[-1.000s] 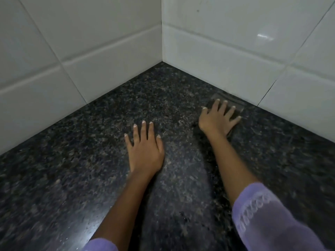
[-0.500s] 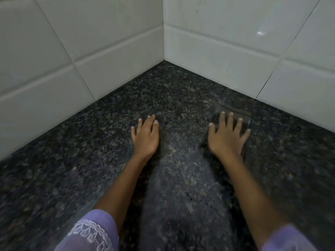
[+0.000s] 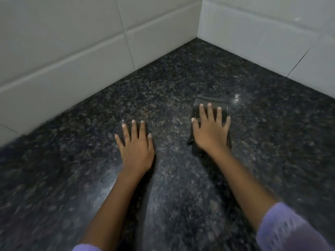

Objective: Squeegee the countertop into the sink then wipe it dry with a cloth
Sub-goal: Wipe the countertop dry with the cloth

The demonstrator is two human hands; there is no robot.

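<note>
Tiled corner, granite desk: right hand, flat on grey cloth, had drawn back from wall; drying underway; left hand splayed, empty.

Two hands, left hand and right hand, one cloth, one countertop.

**Both hands laid flat, fingers spread**

The left hand is held palm down with its fingers straight and spread, and nothing is gripped by it. The right hand is set further forward, also palm down, its straight fingers fanned and pressed flat. Both forearms are extended forward, bare to the lilac sleeves near the elbows.
</note>
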